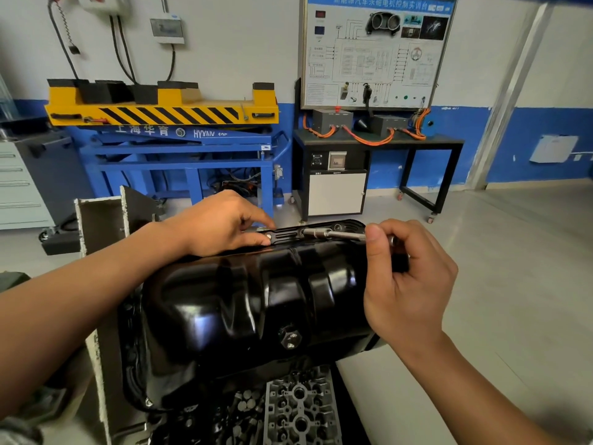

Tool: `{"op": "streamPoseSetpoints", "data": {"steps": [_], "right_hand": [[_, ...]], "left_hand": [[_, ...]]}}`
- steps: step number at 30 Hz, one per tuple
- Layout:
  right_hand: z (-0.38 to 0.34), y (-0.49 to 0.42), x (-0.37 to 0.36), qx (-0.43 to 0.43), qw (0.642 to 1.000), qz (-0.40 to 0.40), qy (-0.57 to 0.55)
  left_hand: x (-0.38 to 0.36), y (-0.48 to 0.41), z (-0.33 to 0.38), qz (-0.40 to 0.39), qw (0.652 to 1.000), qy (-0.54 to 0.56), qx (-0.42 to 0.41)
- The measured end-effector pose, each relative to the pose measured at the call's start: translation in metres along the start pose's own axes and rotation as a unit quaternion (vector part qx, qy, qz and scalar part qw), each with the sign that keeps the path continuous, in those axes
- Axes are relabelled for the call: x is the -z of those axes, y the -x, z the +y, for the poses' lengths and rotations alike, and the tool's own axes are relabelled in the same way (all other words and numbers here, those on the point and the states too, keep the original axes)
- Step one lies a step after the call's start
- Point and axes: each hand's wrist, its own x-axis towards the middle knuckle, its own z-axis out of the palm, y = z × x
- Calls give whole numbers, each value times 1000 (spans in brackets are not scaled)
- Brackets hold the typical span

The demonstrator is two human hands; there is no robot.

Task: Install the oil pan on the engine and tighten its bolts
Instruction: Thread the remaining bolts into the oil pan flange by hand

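Note:
A glossy black oil pan [256,303] sits on the engine in front of me, drain plug [290,339] facing me. My left hand [218,224] reaches over the pan to its far flange, thumb and forefinger pinching a silver bolt [268,236] there. My right hand [407,281] grips the handle of a socket wrench [333,234], whose chrome extension and socket lie along the far flange, pointing left. The wrench handle is mostly hidden in my fist.
Below the pan, the engine's grey cylinder head [301,409] shows. A metal engine stand plate [102,220] rises at left. Behind stand a yellow-and-blue lift table [167,123], a grey drawer cabinet [19,184] and a training board on a black bench [378,139]. Open floor lies right.

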Motion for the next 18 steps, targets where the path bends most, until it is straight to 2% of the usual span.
{"op": "streamPoseSetpoints", "data": {"steps": [4, 12, 18], "right_hand": [[0, 0, 0, -4, 1000, 0, -2], [0, 1, 1, -12, 1000, -4, -6], [1, 1, 0, -13, 1000, -2, -4]], "left_hand": [[1, 1, 1, 5, 1000, -4, 13], [1, -1, -7, -62, 996, 52, 40], [2, -5, 1, -62, 997, 45, 29]]}}
